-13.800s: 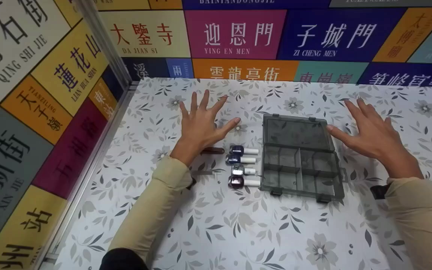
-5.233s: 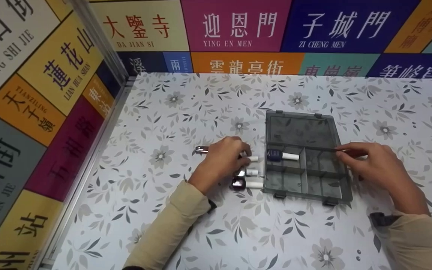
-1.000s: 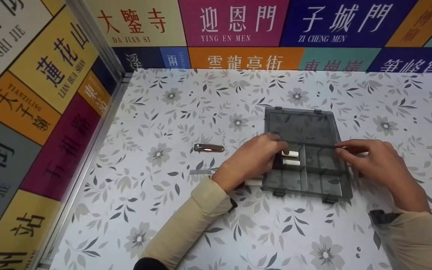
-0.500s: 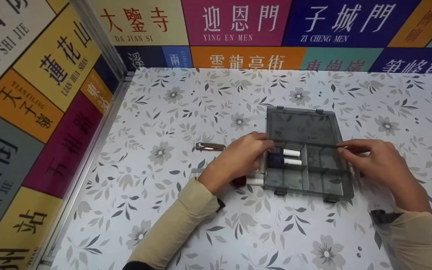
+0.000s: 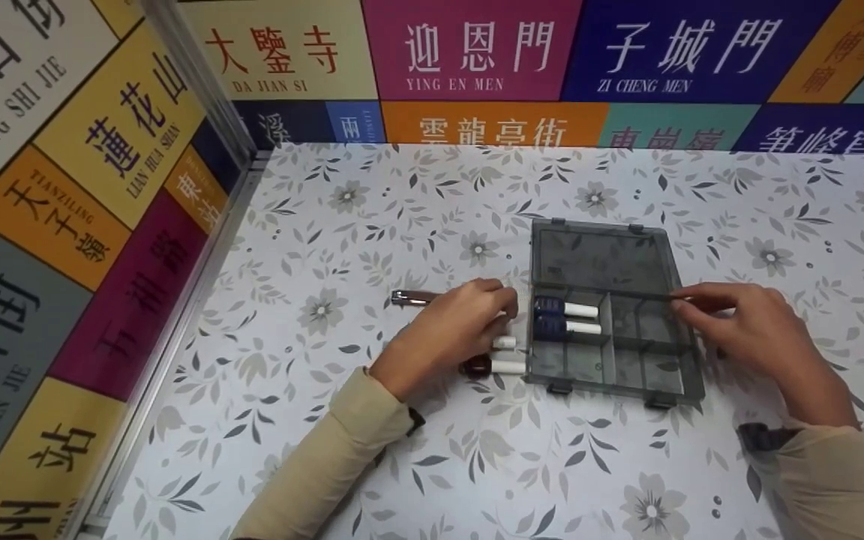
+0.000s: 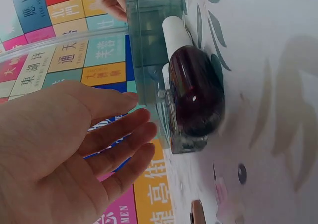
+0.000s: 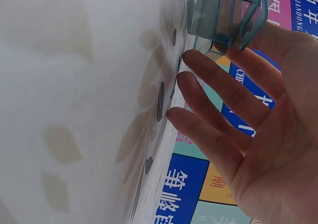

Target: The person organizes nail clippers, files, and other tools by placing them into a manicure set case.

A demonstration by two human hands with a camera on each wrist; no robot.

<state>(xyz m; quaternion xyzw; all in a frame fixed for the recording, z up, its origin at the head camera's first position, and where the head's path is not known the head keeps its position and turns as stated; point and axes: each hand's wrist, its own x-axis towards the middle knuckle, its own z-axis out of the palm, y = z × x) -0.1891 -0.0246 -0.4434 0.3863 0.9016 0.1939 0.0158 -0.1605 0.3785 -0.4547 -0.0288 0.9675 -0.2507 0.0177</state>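
Note:
My left hand hovers over the table left of the grey see-through compartment box, fingers loosely bent with nothing in them. Just below it lie a dark red nail polish bottle and a clear-bodied polish bottle, white caps toward the box. Two dark blue polish bottles, an upper one and a lower one, lie side by side in the box's upper left compartment. At the box's right edge my right hand pinches the rim between thumb and index finger; its other fingers spread loosely.
A nail clipper lies on the floral tablecloth, partly behind my left hand. The box's lid is folded back, away from me. Walls with coloured sign panels stand behind and to the left of the table.
Both blue bottles have gone from the table into the box since the oldest frame. Over the last second my left hand has let go and drawn back left; my right hand stays at the rim.

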